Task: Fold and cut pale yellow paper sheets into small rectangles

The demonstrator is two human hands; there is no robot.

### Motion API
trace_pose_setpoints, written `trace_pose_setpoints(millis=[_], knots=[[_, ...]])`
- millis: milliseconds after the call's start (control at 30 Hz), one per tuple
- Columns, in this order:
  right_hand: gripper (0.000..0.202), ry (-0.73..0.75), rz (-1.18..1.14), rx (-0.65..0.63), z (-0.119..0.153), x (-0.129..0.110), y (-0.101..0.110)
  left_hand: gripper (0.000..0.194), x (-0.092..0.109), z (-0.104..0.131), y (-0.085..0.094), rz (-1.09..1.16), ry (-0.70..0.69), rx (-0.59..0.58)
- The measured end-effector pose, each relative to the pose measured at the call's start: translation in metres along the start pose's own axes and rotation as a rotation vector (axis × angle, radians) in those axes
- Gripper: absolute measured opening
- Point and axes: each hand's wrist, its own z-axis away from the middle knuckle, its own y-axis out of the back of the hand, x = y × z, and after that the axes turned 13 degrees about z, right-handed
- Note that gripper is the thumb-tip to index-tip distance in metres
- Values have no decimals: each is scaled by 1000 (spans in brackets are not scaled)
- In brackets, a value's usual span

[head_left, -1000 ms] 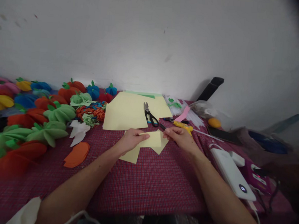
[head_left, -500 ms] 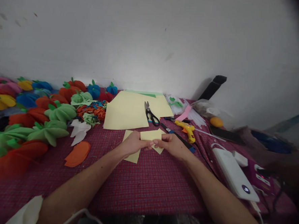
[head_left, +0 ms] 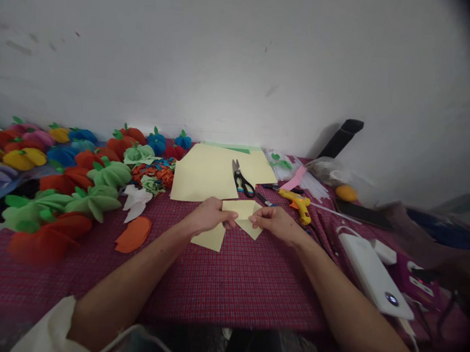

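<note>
A small pale yellow felt piece (head_left: 238,207) is held up over the table in front of me. My left hand (head_left: 212,215) is closed on its left side, thumb across the front. My right hand (head_left: 274,222) pinches at its lower right corner with thumb and forefinger. Beneath the hands, other cut yellow pieces (head_left: 211,239) lie on the checked red cloth, partly covered. Just beyond are large pale yellow sheets (head_left: 205,171), with black-handled scissors (head_left: 242,180) resting on them, blades pointing away.
Felt pumpkins (head_left: 110,173) in several colours crowd the left side, near orange scraps (head_left: 164,176) and an orange cutout (head_left: 133,234). To the right lie a yellow glue gun (head_left: 297,203), a white power bank (head_left: 374,272) and a purple power strip (head_left: 419,285). A wall stands behind.
My right hand has drawn slightly to the right, away from the left, so more of the small yellow piece shows. The whole view has shifted a little leftward.
</note>
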Motion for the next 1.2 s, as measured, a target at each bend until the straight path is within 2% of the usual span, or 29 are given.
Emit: trace_pose_setpoints(millis=[67,167,233,300,400,467,533,600,667,700,767,833,967,1067,1133,1200], knots=[[27,-18,-9,52,-1,1,2,27,10,6,13,-61,-5,81],[28,-29,5,113,-2,3,3,31,18,23,41,-151,31,303],[29,-5,40,114,-4,5,3,34,12,35,59,-201,73,406],[29,28,103,107,-5,8,2,31,0,46,71,-240,109,454],[29,54,242,129,-6,11,1,35,-18,58,79,-323,209,440],[27,61,344,170,-5,12,2,40,-21,64,81,-445,253,447],[26,76,440,207,-3,10,3,50,-14,70,84,-682,244,556],[27,89,541,210,1,6,4,61,-2,76,89,-941,204,730],[34,100,665,190,6,1,3,65,10,80,93,-1068,179,848],[39,109,735,172,9,-2,1,63,14,81,93,-1083,161,865],[46,131,871,147,13,-6,-3,57,18,80,88,-1039,91,834],[43,136,987,140,16,-10,-9,50,16,75,73,-919,5,724],[20,109,1162,130,13,-12,-20,34,3,58,25,-638,-113,411],[19,88,1212,172,10,-11,-22,35,-2,42,-7,-437,-151,242],[20,95,1184,250,9,-11,-18,44,-1,30,-19,-306,-118,202],[22,141,1119,413,10,-14,-13,52,0,19,-24,-108,17,199]])
